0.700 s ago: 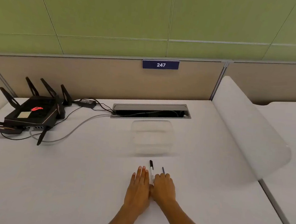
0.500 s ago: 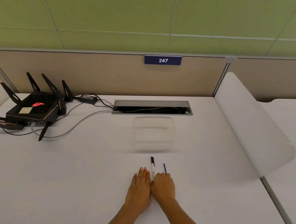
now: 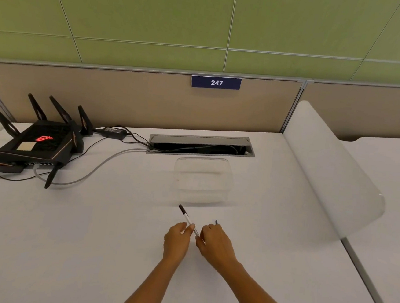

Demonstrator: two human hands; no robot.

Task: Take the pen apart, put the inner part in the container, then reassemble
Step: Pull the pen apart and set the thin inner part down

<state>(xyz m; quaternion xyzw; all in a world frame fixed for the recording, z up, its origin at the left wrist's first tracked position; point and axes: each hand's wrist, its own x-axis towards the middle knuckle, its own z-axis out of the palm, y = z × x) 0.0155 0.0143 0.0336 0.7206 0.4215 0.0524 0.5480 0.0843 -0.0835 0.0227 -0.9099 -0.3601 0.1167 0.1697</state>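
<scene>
A white pen with a black cap (image 3: 186, 216) points up and left, just in front of a clear plastic container (image 3: 202, 179) on the white desk (image 3: 88, 233). My left hand (image 3: 177, 240) pinches the pen's barrel near its middle. My right hand (image 3: 215, 244) closes on the pen's near end, which is hidden under the fingers. A second pen with a blue tip (image 3: 216, 222) pokes out from behind my right hand; most of it is hidden. The container looks empty.
A black router with several antennas (image 3: 37, 144) and its cables (image 3: 99, 168) sit at the back left. A cable slot (image 3: 200, 145) lies behind the container. A translucent white divider (image 3: 333, 174) borders the desk on the right.
Both hands were lying flat side by side on the desk over the pens. Now they have curled and taken hold of the black-capped pen, which has tilted to the left.
</scene>
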